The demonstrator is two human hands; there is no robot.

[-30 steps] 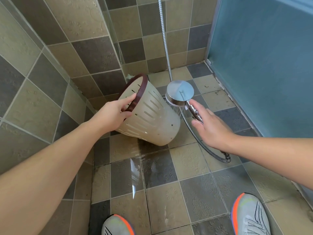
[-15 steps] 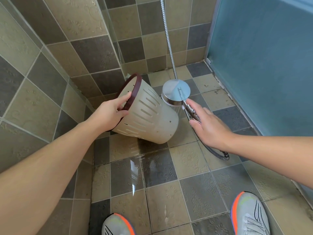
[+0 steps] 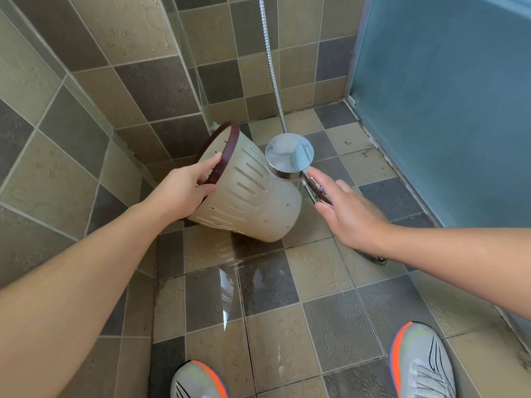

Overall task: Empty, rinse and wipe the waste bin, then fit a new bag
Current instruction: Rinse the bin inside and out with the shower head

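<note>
Beige slotted waste bin is hanging emptied and tilted over wet floor tiles, my left hand gripping its rim, right hand holding the shower head, rinsing underway; wiping, bagging remaining.

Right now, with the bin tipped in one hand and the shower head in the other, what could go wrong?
The left hand grips the bin only at its dark rim, held tilted off the floor, so a wet rim might slip free. The bin's sides are slotted, so spray from the shower head could shoot through toward the shoes. The right hand seems to hold the handle loosely, fingers fairly straight; it could twist away. The floor tiles look wet and possibly slippery.
</note>
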